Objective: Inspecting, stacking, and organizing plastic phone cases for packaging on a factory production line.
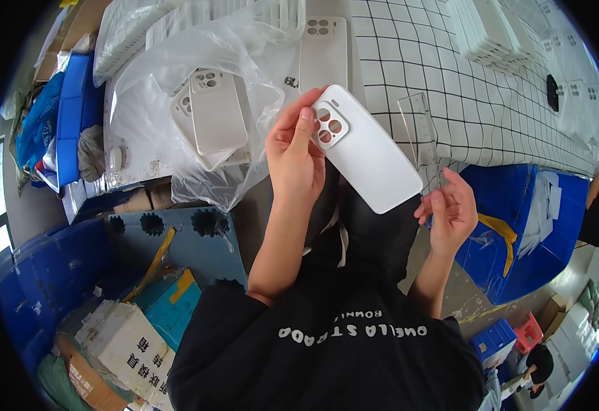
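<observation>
A white work table (491, 103) ruled in a black grid fills the upper part of the view, with blue crates and cardboard boxes crowded on the floor below it.

Just beyond the left hand (296, 161), a crumpled clear plastic bag (176, 116) lies on the table holding several more white phone cases (214, 113), and another single case (323, 55) lies flat above the fingertips. Stacks of white trays (484, 31) sit well away, past the right hand (450, 212).

The white phone case (364, 154) is held in the air between the two hands, tilted, its camera cut-outs at the upper left. The left hand grips that camera end, thumb pressed by the cut-outs and fingers curled behind. The right hand is loosely open with fingers half bent, just beside the case's lower corner; whether it touches the edge I cannot tell.

The hold looks thin: the case hangs mainly from one end, so a slackened thumb could likely let it swing down and drop toward the floor. A hard pinch at the cut-outs might also bend the thin rim there.

Both forearms rise from the lower edge out of black sleeves, the left bent steeply upward, the right raised less far.
</observation>
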Demonstrator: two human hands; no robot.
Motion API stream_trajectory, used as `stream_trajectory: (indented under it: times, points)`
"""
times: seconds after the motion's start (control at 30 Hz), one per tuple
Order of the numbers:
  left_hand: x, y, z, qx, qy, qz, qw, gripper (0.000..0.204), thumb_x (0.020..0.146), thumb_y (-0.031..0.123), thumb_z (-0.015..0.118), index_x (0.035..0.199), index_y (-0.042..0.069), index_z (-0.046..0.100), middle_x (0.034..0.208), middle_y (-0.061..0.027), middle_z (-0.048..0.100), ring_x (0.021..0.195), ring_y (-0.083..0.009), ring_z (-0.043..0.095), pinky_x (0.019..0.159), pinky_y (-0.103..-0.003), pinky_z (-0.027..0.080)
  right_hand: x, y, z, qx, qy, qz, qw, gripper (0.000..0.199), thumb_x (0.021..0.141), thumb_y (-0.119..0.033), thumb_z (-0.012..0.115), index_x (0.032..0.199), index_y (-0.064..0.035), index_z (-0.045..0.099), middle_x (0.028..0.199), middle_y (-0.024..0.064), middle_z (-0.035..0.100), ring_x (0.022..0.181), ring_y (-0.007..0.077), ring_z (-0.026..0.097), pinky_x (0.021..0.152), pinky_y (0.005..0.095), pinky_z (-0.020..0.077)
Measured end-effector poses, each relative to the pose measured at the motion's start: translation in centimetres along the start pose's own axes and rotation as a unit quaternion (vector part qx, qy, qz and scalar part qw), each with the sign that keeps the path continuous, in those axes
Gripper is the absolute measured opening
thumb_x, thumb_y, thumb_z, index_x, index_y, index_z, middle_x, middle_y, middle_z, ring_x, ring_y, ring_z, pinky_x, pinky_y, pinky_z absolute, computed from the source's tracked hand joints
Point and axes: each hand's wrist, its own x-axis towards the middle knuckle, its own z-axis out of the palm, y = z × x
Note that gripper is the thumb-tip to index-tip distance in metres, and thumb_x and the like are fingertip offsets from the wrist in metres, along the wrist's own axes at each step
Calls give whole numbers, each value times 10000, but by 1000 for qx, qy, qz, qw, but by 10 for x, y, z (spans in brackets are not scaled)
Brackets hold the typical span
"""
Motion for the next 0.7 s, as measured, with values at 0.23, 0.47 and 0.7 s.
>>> stream_trajectory:
  times: [0.23, 0.47, 0.7]
  points:
    - [-8, -10, 12, 61, 23, 137, 988, 316, 1016, 159, 492, 1243, -53, 553, 1117, -137, 658, 900, -139, 637, 750, -244, 526, 7, -19, 7, -145, -78, -163, 973, 254, 773, 77, 710, 1022, 28, 692, 819, 72, 644, 543, 94, 554, 464, 192, 367]
    - [-28, -19, 15, -44, -33, 104, 993, 389, 1008, 255, 520, 1249, -49, 557, 1022, -104, 654, 850, -147, 614, 704, -254, 506, 18, -13, 25, -221, -69, -186, 955, 277, 739, 53, 757, 997, -48, 743, 823, 44, 606, 573, 92, 508, 499, 221, 367]
    - [-23, -19, 12, -18, -8, 45, 999, 359, 985, 188, 576, 1240, -65, 581, 994, -63, 644, 861, -122, 595, 679, -269, 465, 17, -1, 24, -220, -62, -167, 959, 302, 737, 48, 762, 1022, -49, 745, 831, 44, 588, 583, 100, 516, 525, 223, 385]
